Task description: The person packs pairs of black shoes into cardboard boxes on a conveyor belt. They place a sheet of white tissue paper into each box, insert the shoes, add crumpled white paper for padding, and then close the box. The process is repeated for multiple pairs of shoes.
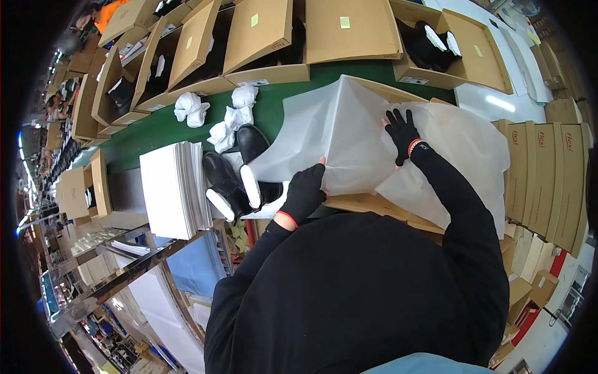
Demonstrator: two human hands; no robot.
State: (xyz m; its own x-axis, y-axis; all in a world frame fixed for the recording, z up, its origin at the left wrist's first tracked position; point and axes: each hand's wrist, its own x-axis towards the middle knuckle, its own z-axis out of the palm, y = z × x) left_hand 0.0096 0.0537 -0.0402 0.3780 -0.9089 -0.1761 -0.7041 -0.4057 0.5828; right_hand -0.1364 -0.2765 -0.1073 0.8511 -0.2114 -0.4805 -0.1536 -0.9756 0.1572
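Note:
A large sheet of translucent white tissue paper [358,140] lies over and into an open cardboard box [374,206] right in front of me. My left hand [304,192], in a black glove with bare fingertips, closes on the paper at the box's near left side. On the paper's right part rests my right hand [402,134], gloved the same way, its fingers spread flat. Left of the box lie a pair of black boots [225,177] with white linings; the paper's left edge partly covers one. The inside of the box is mostly hidden.
Crumpled white paper wads [192,110] sit on the green work surface [140,144]. A stack of white sheets [171,190] stands to the left. Several open shoe boxes [261,37] with dark boots line the back. Upright closed boxes [545,168] crowd the right.

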